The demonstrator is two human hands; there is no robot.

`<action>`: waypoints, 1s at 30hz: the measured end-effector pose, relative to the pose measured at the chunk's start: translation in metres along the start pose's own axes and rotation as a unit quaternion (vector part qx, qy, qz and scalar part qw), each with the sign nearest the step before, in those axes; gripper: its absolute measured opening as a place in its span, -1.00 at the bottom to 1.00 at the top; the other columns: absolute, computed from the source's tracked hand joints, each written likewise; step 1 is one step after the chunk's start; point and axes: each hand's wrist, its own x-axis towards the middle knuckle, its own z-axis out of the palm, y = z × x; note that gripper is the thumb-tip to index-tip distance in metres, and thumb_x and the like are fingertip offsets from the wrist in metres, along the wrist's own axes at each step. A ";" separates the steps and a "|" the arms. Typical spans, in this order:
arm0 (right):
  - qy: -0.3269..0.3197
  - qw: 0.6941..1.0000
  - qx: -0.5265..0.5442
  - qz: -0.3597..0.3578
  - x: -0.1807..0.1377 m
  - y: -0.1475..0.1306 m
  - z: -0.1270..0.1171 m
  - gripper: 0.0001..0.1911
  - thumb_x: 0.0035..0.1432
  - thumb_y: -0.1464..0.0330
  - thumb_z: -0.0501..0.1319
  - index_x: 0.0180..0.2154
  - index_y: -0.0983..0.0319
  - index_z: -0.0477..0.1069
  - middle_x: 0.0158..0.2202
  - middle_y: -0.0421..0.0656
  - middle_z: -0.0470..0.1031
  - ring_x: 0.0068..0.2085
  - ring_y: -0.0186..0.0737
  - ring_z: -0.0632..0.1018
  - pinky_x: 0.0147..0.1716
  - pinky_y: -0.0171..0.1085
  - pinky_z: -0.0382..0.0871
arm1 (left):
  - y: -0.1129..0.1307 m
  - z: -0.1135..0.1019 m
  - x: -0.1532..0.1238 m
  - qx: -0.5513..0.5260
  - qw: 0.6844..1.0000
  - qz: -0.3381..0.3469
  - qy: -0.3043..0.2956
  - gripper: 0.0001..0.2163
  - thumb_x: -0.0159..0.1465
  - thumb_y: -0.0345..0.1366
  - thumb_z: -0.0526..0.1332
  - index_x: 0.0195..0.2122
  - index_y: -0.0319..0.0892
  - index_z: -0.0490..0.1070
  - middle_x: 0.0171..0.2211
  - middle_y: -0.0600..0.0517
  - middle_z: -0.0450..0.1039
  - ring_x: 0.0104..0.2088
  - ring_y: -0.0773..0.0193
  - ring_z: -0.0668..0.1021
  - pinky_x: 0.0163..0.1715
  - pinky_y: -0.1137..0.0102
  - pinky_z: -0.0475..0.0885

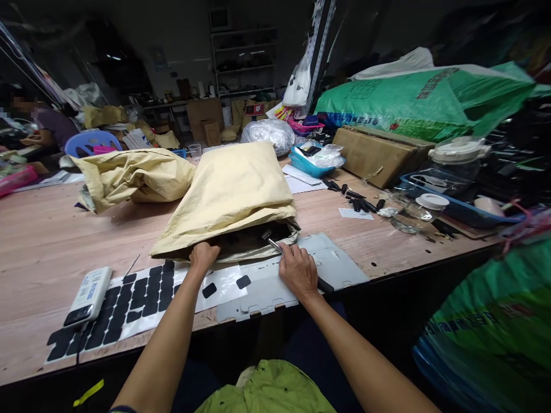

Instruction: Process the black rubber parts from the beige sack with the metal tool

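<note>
A pale yellow woven sack lies on the table with its dark mouth facing me. My left hand is closed at the left part of that mouth, gripping the sack's edge; its fingertips are hidden. My right hand is wrapped round a metal rod with a black handle. The rod's shiny front end points into the opening, and the handle sticks out below my palm. Dark contents inside the sack are too dim to make out. Beneath the sack's mouth lies a grey board.
Sheets of black stickers and a white device with a cable lie at the left front. Another yellow sack is behind them. Rightward are black pieces, a cardboard box and jars. A person sits far left.
</note>
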 end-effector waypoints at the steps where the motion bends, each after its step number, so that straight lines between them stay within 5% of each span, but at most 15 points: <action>1: 0.000 1.000 -0.001 0.001 0.000 0.000 0.000 -0.62 0.20 0.41 0.11 0.07 0.14 0.37 -0.23 -0.12 0.42 -0.19 -0.13 0.34 -0.24 -0.21 0.07 | -0.002 -0.003 -0.009 0.001 1.000 0.015 0.009 -0.80 0.08 -0.21 0.28 -0.38 -0.25 0.52 -0.40 -0.20 0.54 -0.26 -0.13 0.58 -0.33 0.20 0.42; 4: 0.001 1.000 -0.001 -0.001 0.000 0.000 0.000 -0.61 0.20 0.41 0.11 0.07 0.14 0.37 -0.23 -0.12 0.42 -0.19 -0.13 0.34 -0.24 -0.21 0.07 | -0.008 -0.003 -0.045 -0.048 0.986 0.156 0.020 -0.83 0.18 -0.22 0.21 -0.28 -0.18 0.48 -0.33 -0.07 0.52 -0.28 0.09 0.55 -0.33 0.32 0.41; 8: 0.002 1.000 0.005 0.000 -0.001 -0.001 0.000 -0.64 0.23 0.38 0.10 0.07 0.13 0.37 -0.23 -0.12 0.42 -0.20 -0.15 0.34 -0.23 -0.22 0.07 | -0.018 0.016 -0.090 -0.111 0.944 0.303 -0.071 -0.88 0.18 -0.30 0.23 -0.25 -0.11 0.48 -0.33 0.04 0.48 -0.33 0.24 0.49 -0.34 0.39 0.36; 13: -0.011 1.000 0.014 0.009 0.000 -0.001 0.000 -0.66 0.27 0.33 0.09 0.07 0.12 0.38 -0.24 -0.12 0.44 -0.21 -0.17 0.35 -0.23 -0.23 0.09 | -0.027 0.037 -0.104 -0.142 0.942 0.292 -0.088 -0.86 0.15 -0.35 0.29 -0.24 -0.11 0.53 -0.34 0.04 0.44 -0.31 0.24 0.47 -0.28 0.37 0.35; 20: -0.033 0.992 0.117 0.032 0.000 0.003 -0.018 -0.63 0.28 0.37 0.07 0.10 0.10 0.39 -0.13 -0.13 0.51 -0.14 -0.18 0.46 -0.19 -0.25 0.25 | -0.030 0.039 -0.098 -0.170 0.940 0.277 -0.101 -0.86 0.14 -0.27 0.35 -0.25 -0.10 0.55 -0.36 0.06 0.43 -0.31 0.25 0.46 -0.29 0.38 0.33; 25: -0.026 0.953 0.302 -0.008 -0.041 -0.003 -0.048 -0.56 0.33 0.29 0.01 0.21 0.09 0.29 0.10 -0.11 0.46 0.04 -0.17 0.49 0.00 -0.20 0.38 | -0.030 0.040 -0.099 -0.187 0.939 0.269 -0.106 -0.86 0.14 -0.29 0.35 -0.26 -0.09 0.58 -0.38 0.06 0.43 -0.33 0.26 0.46 -0.31 0.40 0.31; 30: -0.086 0.913 0.394 -0.052 -0.090 -0.020 -0.057 -0.56 0.34 0.29 0.01 0.22 0.07 0.30 0.08 -0.12 0.49 0.07 -0.21 0.50 0.06 -0.21 0.41 | -0.031 0.040 -0.099 -0.208 0.938 0.253 -0.112 -0.85 0.12 -0.29 0.36 -0.26 -0.07 0.62 -0.40 0.07 0.41 -0.33 0.27 0.46 -0.33 0.41 0.30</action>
